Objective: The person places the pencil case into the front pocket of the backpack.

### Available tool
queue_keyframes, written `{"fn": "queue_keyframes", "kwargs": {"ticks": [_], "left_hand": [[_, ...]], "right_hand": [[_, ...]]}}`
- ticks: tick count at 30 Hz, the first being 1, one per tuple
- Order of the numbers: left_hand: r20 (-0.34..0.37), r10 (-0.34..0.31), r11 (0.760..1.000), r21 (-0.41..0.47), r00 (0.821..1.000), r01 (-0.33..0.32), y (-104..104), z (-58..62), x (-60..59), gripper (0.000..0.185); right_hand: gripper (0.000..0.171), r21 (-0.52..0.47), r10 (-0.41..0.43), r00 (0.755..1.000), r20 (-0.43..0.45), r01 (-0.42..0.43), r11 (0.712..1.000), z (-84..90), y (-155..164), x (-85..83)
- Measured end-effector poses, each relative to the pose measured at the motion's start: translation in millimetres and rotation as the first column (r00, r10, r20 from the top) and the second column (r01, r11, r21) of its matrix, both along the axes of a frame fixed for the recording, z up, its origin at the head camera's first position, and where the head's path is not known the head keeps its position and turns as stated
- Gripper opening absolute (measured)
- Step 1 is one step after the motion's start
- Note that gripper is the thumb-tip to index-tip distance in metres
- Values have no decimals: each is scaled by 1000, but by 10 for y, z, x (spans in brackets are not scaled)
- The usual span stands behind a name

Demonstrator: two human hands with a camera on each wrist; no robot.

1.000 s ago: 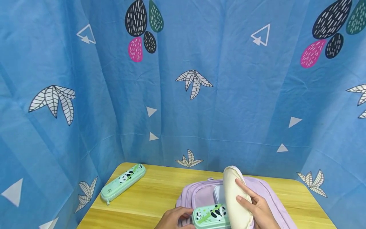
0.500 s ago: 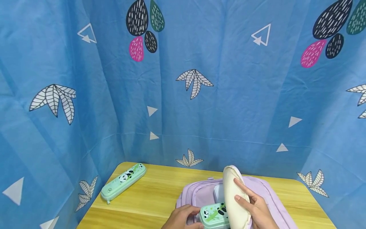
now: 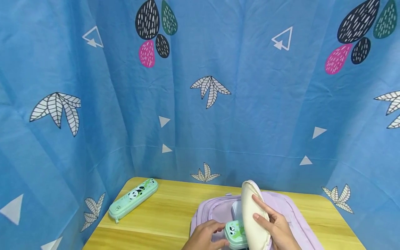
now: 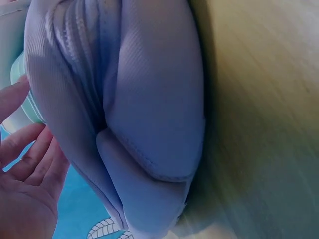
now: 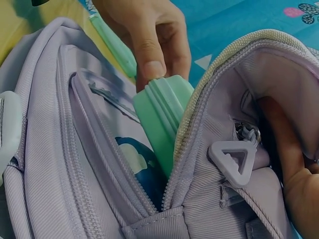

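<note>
A lilac backpack (image 3: pixel 215 212) lies flat on the yellow table (image 3: pixel 168 215). My right hand (image 3: pixel 276 229) grips its cream-lined front flap (image 3: pixel 250 205) and holds it raised, fingers on the outside. In the right wrist view a finger (image 5: pixel 286 149) of that hand shows inside the flap, near a triangular zip pull (image 5: pixel 233 162). My left hand (image 3: pixel 204 239) pinches the end of a mint-green panda pencil case (image 3: pixel 235 233). The case (image 5: pixel 162 117) sits partway into the open compartment, with my left thumb (image 5: pixel 149 55) on its end. The left wrist view shows lilac fabric (image 4: pixel 149 99) and my fingers (image 4: pixel 25 169).
A second mint-green panda case (image 3: pixel 133 198) lies on the table's far left corner. A white object (image 3: pixel 236 209) shows inside the backpack behind the flap. Blue patterned cloth (image 3: pixel 200 104) walls in the table at the back and on both sides.
My left hand has slid the green case to the right, deeper under the raised flap, so less of it shows. My right hand keeps the flap up in the same place.
</note>
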State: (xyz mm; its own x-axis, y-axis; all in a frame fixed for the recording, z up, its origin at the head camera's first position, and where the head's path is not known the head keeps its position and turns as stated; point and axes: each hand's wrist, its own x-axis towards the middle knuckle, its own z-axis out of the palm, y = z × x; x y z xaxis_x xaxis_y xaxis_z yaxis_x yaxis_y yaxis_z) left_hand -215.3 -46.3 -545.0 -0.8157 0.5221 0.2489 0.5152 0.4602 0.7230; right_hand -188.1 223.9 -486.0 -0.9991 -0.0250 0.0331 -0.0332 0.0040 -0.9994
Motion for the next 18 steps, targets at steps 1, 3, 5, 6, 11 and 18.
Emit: {"fn": "queue_keyframes", "kwargs": {"ticks": [1, 3, 5, 6, 11, 18], "left_hand": [[6, 4, 1000, 2, 1000, -4, 11, 4, 1, 46], [28, 14, 1000, 5, 1000, -14, 29, 5, 0, 46], [46, 18, 1000, 5, 999, -19, 43, 5, -6, 46], [48, 19, 1000, 5, 999, -19, 48, 5, -7, 46], [70, 23, 1000, 15, 997, -24, 64, -8, -25, 46], [90, 9, 1000, 24, 996, -11, 34, -9, -38, 46]], "right_hand": [[62, 2, 1, 1000, -2, -1, 1000, -2, -7, -2], [61, 9, 0, 1000, -12, 0, 1000, -8, -19, -3], [61, 13, 4, 1000, -17, -4, 1000, -7, -28, -3], [61, 15, 6, 1000, -19, -6, 1000, -10, -29, -4], [61, 19, 12, 1000, -11, -12, 1000, -11, -15, -12], [61, 32, 19, 1000, -12, -18, 999, -13, 22, -32]]}}
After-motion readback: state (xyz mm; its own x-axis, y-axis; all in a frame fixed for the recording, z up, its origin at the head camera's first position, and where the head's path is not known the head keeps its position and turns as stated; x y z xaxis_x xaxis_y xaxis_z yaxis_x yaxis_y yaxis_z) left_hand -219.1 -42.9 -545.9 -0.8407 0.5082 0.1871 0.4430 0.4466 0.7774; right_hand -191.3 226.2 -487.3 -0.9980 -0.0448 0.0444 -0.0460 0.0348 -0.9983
